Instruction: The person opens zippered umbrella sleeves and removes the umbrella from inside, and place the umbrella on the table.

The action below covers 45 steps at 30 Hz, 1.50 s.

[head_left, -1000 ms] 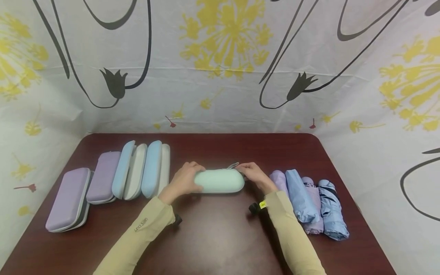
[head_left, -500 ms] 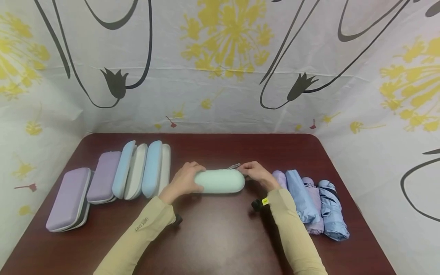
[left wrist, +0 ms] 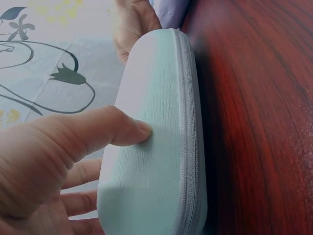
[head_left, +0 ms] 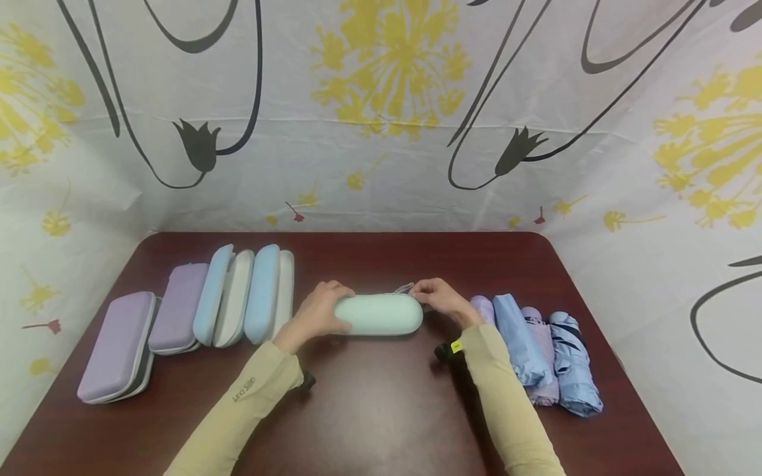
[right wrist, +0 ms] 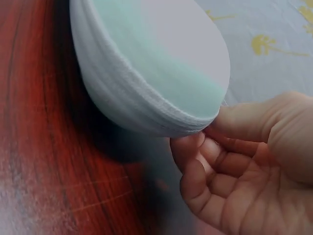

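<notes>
A mint green hard zipper case lies lengthwise across the middle of the table, its zipper closed along the side seen in the left wrist view. My left hand grips its left end, thumb on the near face and fingers behind. At the far right corner, my right hand pinches at the zipper line between thumb and curled fingers. What lies between those fingertips, perhaps the zipper pull, is hidden. A small grey strap sticks out behind the case, beside the right fingers.
Left of the hands lie two light blue cases, one beside the other, both with lids ajar, and purple cases farther left. Several folded umbrellas lie side by side at right. A patterned curtain hangs behind the table.
My right hand and forearm have shifted very slightly to the right along the case's far corner. The left hand and the case have stayed in place.
</notes>
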Motion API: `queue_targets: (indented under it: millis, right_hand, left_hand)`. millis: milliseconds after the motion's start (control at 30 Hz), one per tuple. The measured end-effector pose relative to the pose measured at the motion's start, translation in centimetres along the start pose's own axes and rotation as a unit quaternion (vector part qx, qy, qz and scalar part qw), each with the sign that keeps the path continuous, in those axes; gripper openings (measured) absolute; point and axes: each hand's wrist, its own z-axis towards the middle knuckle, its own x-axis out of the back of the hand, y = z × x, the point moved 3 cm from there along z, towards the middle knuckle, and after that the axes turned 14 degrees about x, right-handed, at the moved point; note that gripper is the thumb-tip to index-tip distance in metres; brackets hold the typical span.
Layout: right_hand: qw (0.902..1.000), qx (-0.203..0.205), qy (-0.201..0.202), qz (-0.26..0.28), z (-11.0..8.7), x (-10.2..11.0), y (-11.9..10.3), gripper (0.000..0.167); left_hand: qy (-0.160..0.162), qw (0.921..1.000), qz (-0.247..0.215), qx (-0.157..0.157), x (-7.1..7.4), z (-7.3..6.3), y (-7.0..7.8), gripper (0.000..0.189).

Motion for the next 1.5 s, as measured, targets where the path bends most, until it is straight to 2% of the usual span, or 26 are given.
queue_targets:
  millis: [67,100,200,267,333,500,733,1000,1267,1367,1500]
  right_hand:
    - [0.9976,0.038,0.001,-0.058,0.0,0.1,-0.3,0.011]
    - [0.9934,0.061,0.004,-0.096,-0.1,0.2,-0.6,0.01]
    - [0.9727,0.126,0.02,-0.194,-0.2,0.2,-1.2,0.006]
    - [0.9598,0.152,0.029,-0.234,-0.3,0.1,-1.4,0.006]
    - [0.953,0.165,0.037,-0.252,-0.5,0.1,-1.7,0.007]
    - [0.9436,0.172,0.051,-0.278,-1.0,0.0,-2.2,0.008]
    - [0.9374,0.159,0.067,-0.303,-1.6,-0.3,-2.6,0.006]
    - [0.9263,0.168,0.099,-0.322,-2.7,-0.6,-2.7,0.007]
    - [0.9117,0.187,0.112,-0.348,-4.0,-0.6,-2.5,0.012]
    - [0.9148,0.176,0.109,-0.347,-4.8,-0.7,-2.2,0.013]
    - [0.9262,0.154,0.097,-0.33,-5.3,-0.9,-2.0,0.01]
  left_hand:
    - [0.001,1.0,-0.002,-0.002,-0.1,0.1,0.0,0.057]
    - [0.002,1.0,-0.002,-0.004,-0.1,0.1,0.0,0.057]
    - [0.005,0.9999,-0.001,-0.009,-0.3,0.3,0.0,0.058]
    - [0.007,0.9999,-0.001,-0.01,-0.5,0.4,0.0,0.058]
    - [0.009,0.9999,0.002,-0.01,-0.6,0.5,0.0,0.058]
    - [0.014,0.9998,0.008,-0.013,-0.8,0.7,0.1,0.059]
    - [0.019,0.9997,0.008,-0.016,-1.1,0.8,-0.1,0.059]
    - [0.033,0.9987,0.01,-0.036,-1.3,0.9,-0.1,0.06]
    - [0.019,0.9984,0.018,-0.051,-1.2,1.0,0.0,0.06]
    - [0.02,0.9984,0.009,-0.051,-0.9,1.0,-0.3,0.059]
    - [0.028,0.9985,-0.002,-0.046,-0.7,0.9,-0.8,0.058]
